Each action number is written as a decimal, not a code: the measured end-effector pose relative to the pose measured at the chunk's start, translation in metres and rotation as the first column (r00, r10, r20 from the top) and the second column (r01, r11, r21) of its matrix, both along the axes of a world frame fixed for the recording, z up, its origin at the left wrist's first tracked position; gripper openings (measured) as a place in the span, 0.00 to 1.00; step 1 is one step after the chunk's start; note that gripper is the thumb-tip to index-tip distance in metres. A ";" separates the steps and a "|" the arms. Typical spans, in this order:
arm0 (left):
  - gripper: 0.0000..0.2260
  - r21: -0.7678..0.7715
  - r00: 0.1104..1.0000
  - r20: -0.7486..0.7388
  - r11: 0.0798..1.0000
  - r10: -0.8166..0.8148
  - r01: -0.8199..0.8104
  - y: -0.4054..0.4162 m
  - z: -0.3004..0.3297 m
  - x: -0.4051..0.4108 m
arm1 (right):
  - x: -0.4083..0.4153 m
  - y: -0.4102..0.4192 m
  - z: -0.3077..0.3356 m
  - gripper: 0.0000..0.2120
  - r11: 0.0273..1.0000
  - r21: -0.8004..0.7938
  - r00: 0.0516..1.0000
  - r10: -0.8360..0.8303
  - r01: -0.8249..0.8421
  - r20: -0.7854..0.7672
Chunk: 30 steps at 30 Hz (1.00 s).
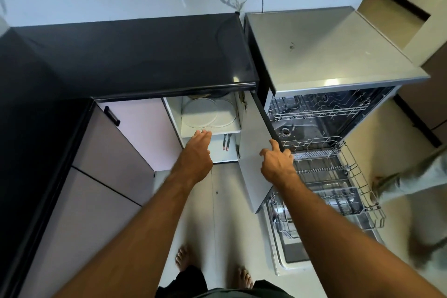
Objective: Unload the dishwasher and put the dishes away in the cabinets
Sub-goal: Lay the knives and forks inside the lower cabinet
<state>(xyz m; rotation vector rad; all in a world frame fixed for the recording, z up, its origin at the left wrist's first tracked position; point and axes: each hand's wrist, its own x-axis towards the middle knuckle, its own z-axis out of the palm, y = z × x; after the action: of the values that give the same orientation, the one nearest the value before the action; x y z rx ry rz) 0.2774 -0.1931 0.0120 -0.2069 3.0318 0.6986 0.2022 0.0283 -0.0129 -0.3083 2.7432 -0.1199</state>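
An open base cabinet under the black counter holds two white plates side by side on its upper shelf. Two dark-handled utensils lie on the shelf below. My left hand reaches toward the upper shelf's front edge with fingers straight, holding nothing. My right hand rests on the top edge of the open cabinet door, fingers loosely spread over it. To the right stands the open dishwasher, its lower rack pulled out over the lowered door, the upper rack inside.
The black countertop runs along the left and back. The dishwasher's grey top is bare. Another person's leg and foot stand at the right beside the rack. My bare feet are on the pale floor.
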 end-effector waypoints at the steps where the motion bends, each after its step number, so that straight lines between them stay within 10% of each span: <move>1: 0.26 -0.016 1.000 0.014 1.000 0.000 0.001 -0.002 -0.004 0.002 | 0.004 0.000 0.000 0.21 1.000 0.002 0.999 0.005 -0.005 -0.034; 9: 0.28 0.020 0.998 0.000 0.998 0.067 -0.067 -0.017 -0.004 0.006 | 0.032 -0.047 -0.004 0.15 0.963 0.138 0.956 0.253 -0.233 -0.150; 21: 0.28 0.037 0.996 0.042 0.996 0.075 -0.077 -0.124 -0.001 -0.025 | 0.015 -0.191 0.001 0.27 0.905 -0.058 0.905 0.423 -0.421 0.046; 30: 0.20 0.135 0.965 0.156 0.964 0.209 -0.230 -0.177 -0.008 -0.054 | -0.018 -0.246 -0.008 0.30 0.774 -0.557 0.952 -0.278 0.302 0.131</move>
<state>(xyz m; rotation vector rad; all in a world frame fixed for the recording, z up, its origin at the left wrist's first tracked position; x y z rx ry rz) 0.2234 -0.3697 0.0038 -0.5706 2.8323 0.8844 0.1844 -0.2177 -0.0205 -0.0238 2.6265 -1.0379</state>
